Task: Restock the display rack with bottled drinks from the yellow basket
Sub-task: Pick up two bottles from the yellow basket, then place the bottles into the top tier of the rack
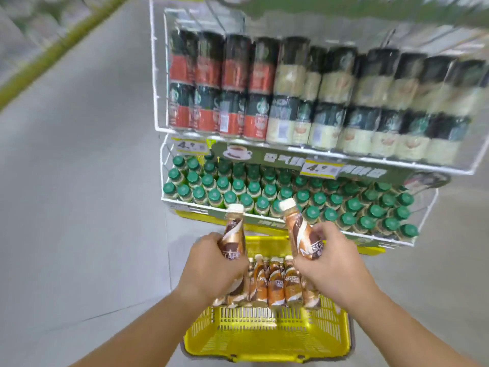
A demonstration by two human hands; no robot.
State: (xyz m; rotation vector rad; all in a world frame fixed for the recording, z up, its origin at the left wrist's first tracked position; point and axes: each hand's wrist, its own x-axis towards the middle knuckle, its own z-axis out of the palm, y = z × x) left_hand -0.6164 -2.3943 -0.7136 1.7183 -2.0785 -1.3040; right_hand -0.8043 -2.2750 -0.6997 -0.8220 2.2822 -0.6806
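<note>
A yellow basket (pixel 267 337) stands on the floor below me, with several brown coffee bottles (pixel 275 284) lying at its far end. My left hand (pixel 211 263) grips one brown bottle with a cream cap (pixel 234 231), held upright above the basket. My right hand (pixel 330 260) grips a second brown bottle (pixel 299 229), tilted left. Both bottles hover just in front of the white wire display rack (pixel 190 205), whose lower shelf is packed with green-capped bottles (pixel 291 192).
The rack's upper shelf holds stacked cans (pixel 291 102) with red and cream labels. Price tags (pixel 321 168) hang on the shelf front. Grey floor (pixel 79 207) stretches to the left of the rack and basket. A yellow-green rail (pixel 66 46) runs at the far left.
</note>
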